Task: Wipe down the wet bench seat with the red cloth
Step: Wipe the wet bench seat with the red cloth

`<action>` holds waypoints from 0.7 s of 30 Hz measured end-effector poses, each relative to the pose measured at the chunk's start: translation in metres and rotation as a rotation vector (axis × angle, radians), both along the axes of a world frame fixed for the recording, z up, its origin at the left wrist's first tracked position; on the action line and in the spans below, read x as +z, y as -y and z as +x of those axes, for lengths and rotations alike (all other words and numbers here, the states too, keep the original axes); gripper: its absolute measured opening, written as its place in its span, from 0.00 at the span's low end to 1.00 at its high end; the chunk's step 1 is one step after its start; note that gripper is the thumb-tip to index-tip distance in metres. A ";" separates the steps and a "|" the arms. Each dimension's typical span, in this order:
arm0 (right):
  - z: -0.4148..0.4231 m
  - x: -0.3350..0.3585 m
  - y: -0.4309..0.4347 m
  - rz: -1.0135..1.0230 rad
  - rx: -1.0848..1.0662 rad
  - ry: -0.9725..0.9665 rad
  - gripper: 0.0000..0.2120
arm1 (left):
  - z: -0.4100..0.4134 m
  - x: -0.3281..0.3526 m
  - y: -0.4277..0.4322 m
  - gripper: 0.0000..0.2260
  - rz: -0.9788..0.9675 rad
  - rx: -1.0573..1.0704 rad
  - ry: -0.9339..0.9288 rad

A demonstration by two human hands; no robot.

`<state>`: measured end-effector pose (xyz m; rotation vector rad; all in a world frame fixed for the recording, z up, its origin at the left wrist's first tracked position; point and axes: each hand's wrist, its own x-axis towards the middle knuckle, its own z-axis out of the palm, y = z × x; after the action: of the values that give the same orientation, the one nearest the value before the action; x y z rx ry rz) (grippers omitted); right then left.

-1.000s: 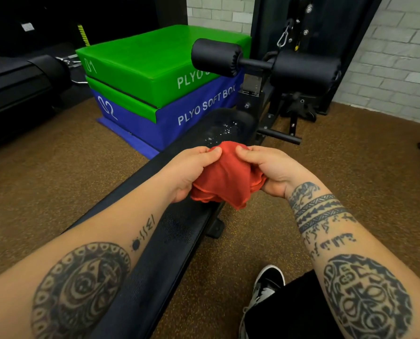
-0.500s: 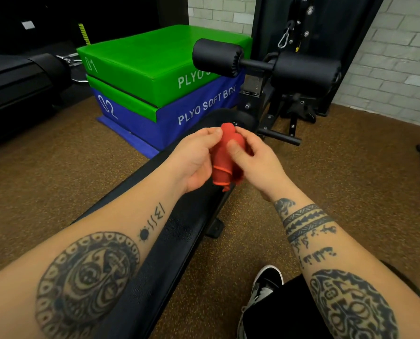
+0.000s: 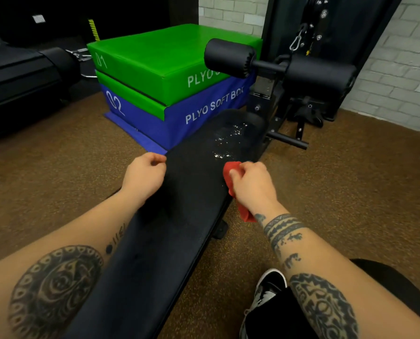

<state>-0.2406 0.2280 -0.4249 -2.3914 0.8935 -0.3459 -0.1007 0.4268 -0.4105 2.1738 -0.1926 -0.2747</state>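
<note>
Nearest the camera, a black-and-white shoe [image 3: 265, 289] stood on the floor to the right of the bench seat [image 3: 179, 216], and 2 tattooed forearms reached forward, 1 along each side of it. The near stretch of the seat looked dull and dry, though whether it had been wiped cannot be told. Farther along, the left hand [image 3: 144, 174] hung at the seat's left edge with its fingers curled in and nothing in them; whether it touched the edge was unclear. The right hand [image 3: 253, 184] sat over the seat's right edge, knuckles up, fingers and thumb clamped round the red cloth [image 3: 231, 168], which was bunched in the fist with a tail hanging below the wrist beside the seat. Just beyond the cloth, water droplets [image 3: 228, 139] glistened across the far end of the seat, apparently untouched. By that showing, the wiping had not yet begun: the cloth was gathered and poised, and the whole wet patch remained to do.
</note>
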 end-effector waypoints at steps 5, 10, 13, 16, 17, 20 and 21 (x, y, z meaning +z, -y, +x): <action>0.009 -0.017 -0.019 -0.254 0.134 -0.140 0.16 | -0.003 -0.024 -0.021 0.14 0.290 -0.146 0.202; 0.008 0.015 -0.022 0.025 0.488 -0.205 0.09 | 0.002 -0.029 -0.023 0.16 0.243 -0.153 0.204; 0.005 0.034 -0.014 0.150 0.504 -0.187 0.07 | 0.004 -0.028 -0.027 0.17 0.201 -0.165 0.174; 0.024 0.028 0.001 0.060 0.210 0.062 0.11 | 0.006 -0.027 -0.029 0.22 0.209 -0.175 0.144; 0.032 0.022 -0.001 0.021 0.160 0.080 0.12 | 0.006 -0.027 -0.029 0.23 0.216 -0.181 0.145; 0.049 -0.008 -0.023 -0.140 0.273 -0.047 0.15 | 0.008 -0.025 -0.033 0.23 0.224 -0.194 0.144; 0.052 -0.016 -0.035 -0.201 0.312 -0.090 0.14 | 0.009 -0.024 -0.035 0.23 0.241 -0.210 0.149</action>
<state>-0.1889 0.2628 -0.4406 -2.6990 0.5289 -0.2158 -0.0917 0.4620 -0.4346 2.4178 -0.4964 -0.2658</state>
